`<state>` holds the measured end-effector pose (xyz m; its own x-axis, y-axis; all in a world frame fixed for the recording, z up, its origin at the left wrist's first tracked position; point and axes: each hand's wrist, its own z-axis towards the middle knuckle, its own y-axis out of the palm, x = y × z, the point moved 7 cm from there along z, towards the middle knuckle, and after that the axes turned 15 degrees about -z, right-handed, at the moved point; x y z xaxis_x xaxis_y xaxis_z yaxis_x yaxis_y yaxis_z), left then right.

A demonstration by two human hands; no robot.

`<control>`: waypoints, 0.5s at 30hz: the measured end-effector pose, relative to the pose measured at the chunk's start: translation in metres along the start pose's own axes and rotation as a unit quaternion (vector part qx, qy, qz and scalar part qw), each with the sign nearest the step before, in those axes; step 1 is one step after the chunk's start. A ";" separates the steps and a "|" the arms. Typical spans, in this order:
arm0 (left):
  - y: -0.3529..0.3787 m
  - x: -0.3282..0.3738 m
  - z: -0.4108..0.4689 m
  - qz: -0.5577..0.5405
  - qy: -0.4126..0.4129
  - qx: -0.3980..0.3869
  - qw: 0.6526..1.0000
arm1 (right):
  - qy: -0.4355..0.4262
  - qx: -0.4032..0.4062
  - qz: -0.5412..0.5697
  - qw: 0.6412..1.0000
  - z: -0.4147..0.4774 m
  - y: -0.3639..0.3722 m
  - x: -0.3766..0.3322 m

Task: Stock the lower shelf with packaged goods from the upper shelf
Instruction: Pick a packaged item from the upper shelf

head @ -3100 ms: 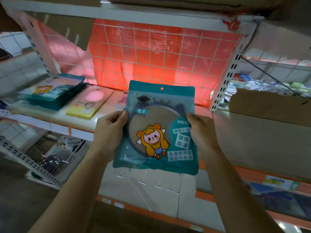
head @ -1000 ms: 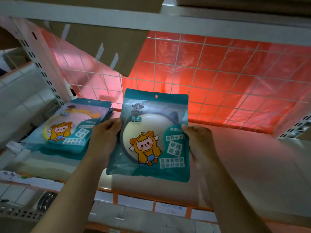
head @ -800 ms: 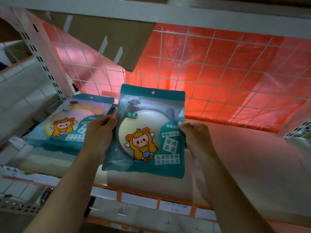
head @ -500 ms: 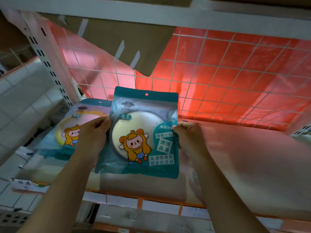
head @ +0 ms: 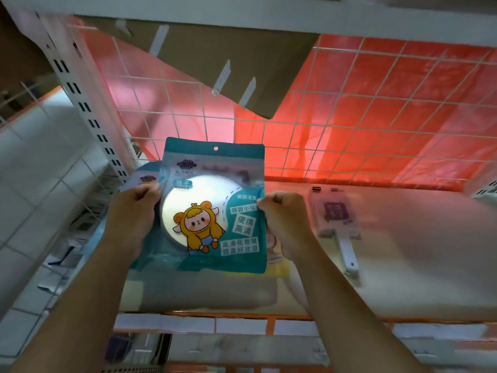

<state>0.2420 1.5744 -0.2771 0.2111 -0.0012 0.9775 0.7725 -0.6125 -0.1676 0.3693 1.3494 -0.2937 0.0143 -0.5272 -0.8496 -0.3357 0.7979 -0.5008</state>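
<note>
**Fingertips [head: 147, 190] clamp both sides: light load, fragile core**

Fingertips of the left hand [head: 131, 219] curl onto the left edge of the teal glossy plastic pouch [head: 215, 211], thumb on its front. The right hand [head: 285, 222] pinches the right edge the same way, knuckles bunched tight. The pouch stands upright at the centre of the frame, face to the camera, showing a round mirror and a yellow cartoon figure. It is held just above the white shelf board [head: 403, 265] and not resting on it.

The pouch is probably light, with slick film that would slide under a loose pinch. The disc inside looks stiff, and as a mirror it would be breakable, so it should be laid down rather than dropped. The side seams level with the disc, where both hands already are, look the safest hold. The thin top strip with its hang hole would flex.

Both forearms rise from the lower corners of the frame and converge, wrists roughly level, palms turned inward.

Behind the left hand, at centre left, lies a stack of matching teal pouches [head: 146, 176], which looks the likely place for this one. A yellow packet [head: 277, 265] peeks out under the right wrist. A clear pack with a purple label and white handle [head: 336, 219] lies to the right.
</note>
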 end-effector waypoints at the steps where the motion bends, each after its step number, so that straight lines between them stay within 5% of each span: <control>1: -0.003 -0.001 0.004 0.004 0.000 0.000 1.000 | 0.003 -0.002 0.001 1.000 0.000 0.004 -0.001; 15: -0.044 -0.008 0.050 0.142 0.070 0.016 0.987 | 0.029 -0.020 -0.050 0.998 0.012 0.061 -0.012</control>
<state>0.2364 1.6409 -0.2836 0.3381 -0.2796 0.8986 0.7138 -0.5460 -0.4385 0.3601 1.4080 -0.3160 -0.0047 -0.6201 -0.7845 -0.3734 0.7289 -0.5738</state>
